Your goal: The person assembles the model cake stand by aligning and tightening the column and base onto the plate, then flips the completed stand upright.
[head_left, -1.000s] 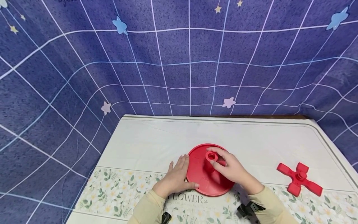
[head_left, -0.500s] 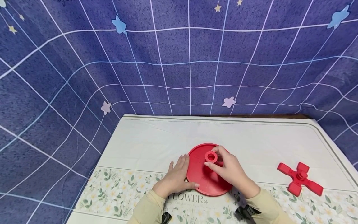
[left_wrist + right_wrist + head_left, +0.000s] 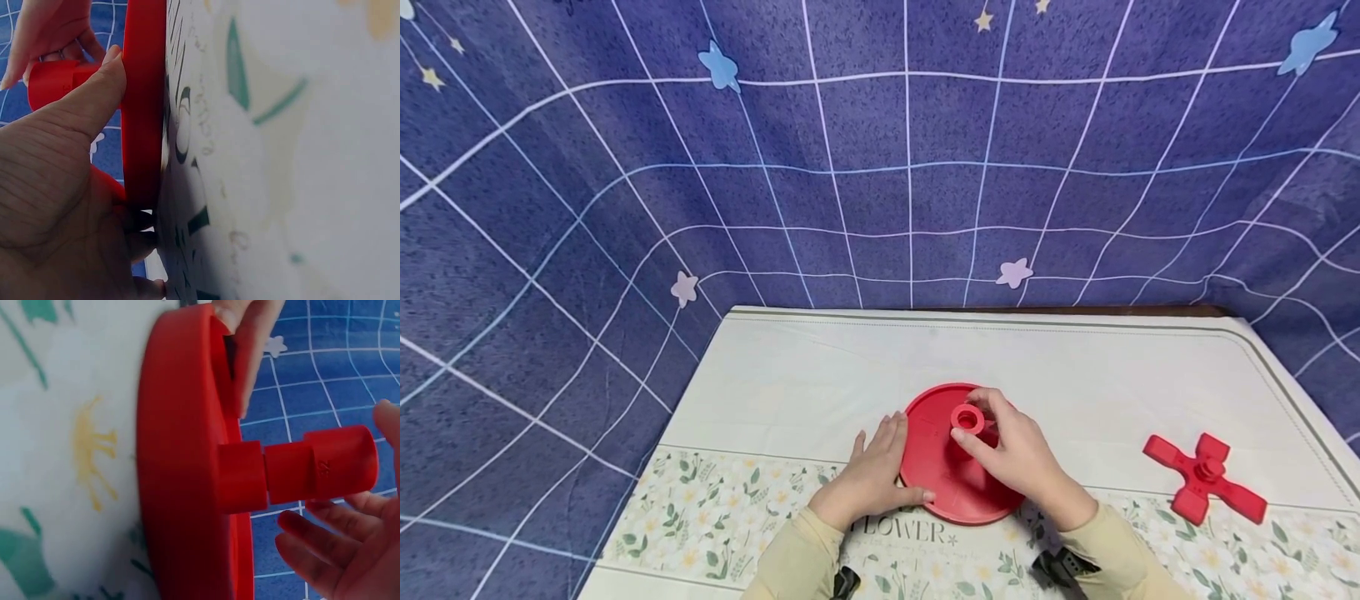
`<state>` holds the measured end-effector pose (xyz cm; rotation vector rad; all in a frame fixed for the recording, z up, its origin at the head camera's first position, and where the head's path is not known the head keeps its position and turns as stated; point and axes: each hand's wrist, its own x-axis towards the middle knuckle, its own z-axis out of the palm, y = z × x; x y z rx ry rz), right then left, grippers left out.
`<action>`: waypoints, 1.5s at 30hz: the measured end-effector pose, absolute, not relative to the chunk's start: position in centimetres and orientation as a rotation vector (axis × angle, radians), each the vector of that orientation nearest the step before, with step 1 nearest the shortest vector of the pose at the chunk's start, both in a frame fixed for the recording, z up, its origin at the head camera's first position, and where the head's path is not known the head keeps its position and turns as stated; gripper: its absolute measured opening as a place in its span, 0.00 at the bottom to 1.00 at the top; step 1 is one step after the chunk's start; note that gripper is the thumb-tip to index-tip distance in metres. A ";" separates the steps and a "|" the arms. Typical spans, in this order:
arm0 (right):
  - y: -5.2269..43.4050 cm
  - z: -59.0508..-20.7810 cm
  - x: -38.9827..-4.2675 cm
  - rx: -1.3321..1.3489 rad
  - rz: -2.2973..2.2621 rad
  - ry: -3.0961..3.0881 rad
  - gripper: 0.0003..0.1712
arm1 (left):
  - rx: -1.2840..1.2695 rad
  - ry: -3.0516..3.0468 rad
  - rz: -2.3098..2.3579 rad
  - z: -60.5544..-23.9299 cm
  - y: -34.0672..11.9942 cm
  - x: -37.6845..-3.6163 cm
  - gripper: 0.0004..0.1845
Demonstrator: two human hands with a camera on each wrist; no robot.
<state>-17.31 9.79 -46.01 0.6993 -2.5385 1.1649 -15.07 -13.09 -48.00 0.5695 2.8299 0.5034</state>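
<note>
since a second ago the right hand [image 3: 1011, 454] has shifted slightly up the red post [image 3: 967, 418], its fingers now curled about the collar at the top rather than lower down, while the left hand [image 3: 874, 475] stays put, thumb and fingers clamped on the near-left rim of the red disc [image 3: 934, 467]. the disc lies flat on the counter [image 3: 820, 375] at the edge of the floral-print strip, the post standing upright from its middle. well off to the right lies a red cross-shaped piece [image 3: 1204, 478], and a blue star-patterned cloth [image 3: 880, 167] hangs behind.
</note>
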 end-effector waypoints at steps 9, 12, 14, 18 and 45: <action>10.2 -43.5 -17.0 1.087 1.678 -2.403 0.31 | 0.568 2.833 0.486 -47.9 -13.1 -15.1 0.60; 10.3 -43.1 -16.8 1.060 1.730 -2.411 0.27 | 0.563 2.825 0.494 -47.9 -13.1 -15.0 0.60; 10.3 -43.6 -17.0 1.029 1.725 -2.412 0.24 | 0.561 2.820 0.501 -47.9 -13.1 -14.9 0.60; 10.3 -45.3 -17.5 0.935 1.605 -2.451 0.20 | 0.559 2.814 0.519 -48.0 -13.2 -14.8 0.60; 10.0 -46.2 -17.6 0.792 1.449 -2.456 0.27 | 0.574 2.818 0.528 -48.1 -13.2 -15.0 0.60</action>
